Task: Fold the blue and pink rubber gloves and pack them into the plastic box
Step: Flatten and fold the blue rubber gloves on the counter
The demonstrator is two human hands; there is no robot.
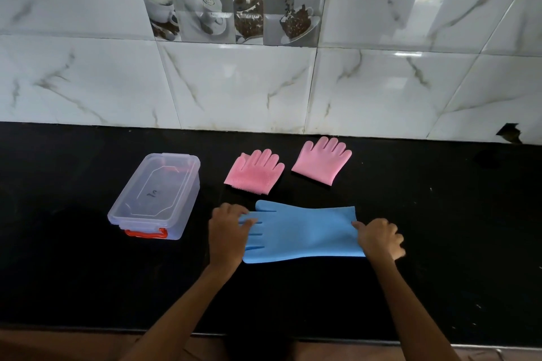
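A blue rubber glove point(302, 231) lies flat on the black counter, fingers pointing left and cuff to the right. My left hand point(227, 236) rests on its fingertips and pinches them. At the cuff, my right hand point(379, 239) grips the edge. Two pink gloves lie behind it, folded short: one with a bristled palm up point(253, 171), the other smooth point(322, 161). The clear plastic box point(155, 196) with orange clasps stands to the left with its lid on.
The black counter point(440, 258) runs the full width, with a marble-tiled wall point(264, 82) right behind the pink gloves. The counter's front edge lies near my forearms.
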